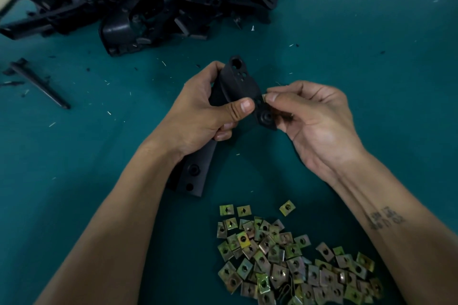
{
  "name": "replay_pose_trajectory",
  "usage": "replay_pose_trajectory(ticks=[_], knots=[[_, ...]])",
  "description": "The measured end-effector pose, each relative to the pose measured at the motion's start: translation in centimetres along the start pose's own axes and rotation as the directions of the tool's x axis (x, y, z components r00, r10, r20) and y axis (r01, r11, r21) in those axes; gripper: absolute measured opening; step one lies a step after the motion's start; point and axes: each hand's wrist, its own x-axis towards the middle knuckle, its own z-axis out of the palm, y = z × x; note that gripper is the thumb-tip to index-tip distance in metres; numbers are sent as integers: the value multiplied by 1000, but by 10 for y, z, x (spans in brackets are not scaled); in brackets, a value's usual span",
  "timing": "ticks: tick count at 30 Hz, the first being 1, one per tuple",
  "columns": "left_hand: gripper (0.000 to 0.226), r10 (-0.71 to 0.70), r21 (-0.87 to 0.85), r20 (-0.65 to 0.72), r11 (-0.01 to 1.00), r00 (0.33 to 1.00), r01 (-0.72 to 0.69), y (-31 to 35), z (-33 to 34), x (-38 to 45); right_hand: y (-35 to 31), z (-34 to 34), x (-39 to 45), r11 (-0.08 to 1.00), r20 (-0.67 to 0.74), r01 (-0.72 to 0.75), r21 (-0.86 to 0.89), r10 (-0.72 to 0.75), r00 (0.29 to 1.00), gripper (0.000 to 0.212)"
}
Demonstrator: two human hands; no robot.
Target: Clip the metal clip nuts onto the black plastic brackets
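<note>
Head view, centre of the frame: the right hand point(309, 116) pinches a small metal clip nut point(264, 97) between thumb tip and forefinger, its other fingers curled loosely behind. Only a sliver of the nut shows past the thumbnail, and it sits right at the edge of a black plastic bracket point(238, 84); whether it is already seated on that edge cannot be told. The left hand point(205, 111) grips the bracket around its middle, thumb pressed flat across the front face just beside the right thumb, the remaining fingers wrapped behind and under. The bracket is a long curved piece held above the table: its upper end, with one large round hole and a few small ones, sticks up past the left fingers, a short tab with a round boss hangs down between the two hands, and its lower end with two more holes runs down behind the left wrist toward the lower centre of the frame.

Both bare forearms come in from the bottom corners; the right one carries a small dark tattoo point(385, 220).

Between the forearms, at lower centre and lower right, a loose heap of yellowish clip nuts point(292, 260) lies on the green table point(371, 57), a few stragglers apart at its upper edge.

Across the upper left and top centre, a pile of black plastic brackets point(153, 0) lies against the pale wall. At the left edge lies a thin black rod-like piece point(42, 84), with small shavings scattered over the table around it.
</note>
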Motion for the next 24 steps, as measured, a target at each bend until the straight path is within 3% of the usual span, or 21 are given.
replay_pose_trajectory(ticks=[10, 24], knots=[[31, -2, -3, 11, 1000, 1000, 2, 1, 0, 0, -4, -4, -1, 1000, 66, -17, -1, 17, 998, 12], [36, -11, 0, 24, 1000, 1000, 11, 6, 3, -3, -4, -5, 5, 999, 33, -26, 20, 26, 999, 22]])
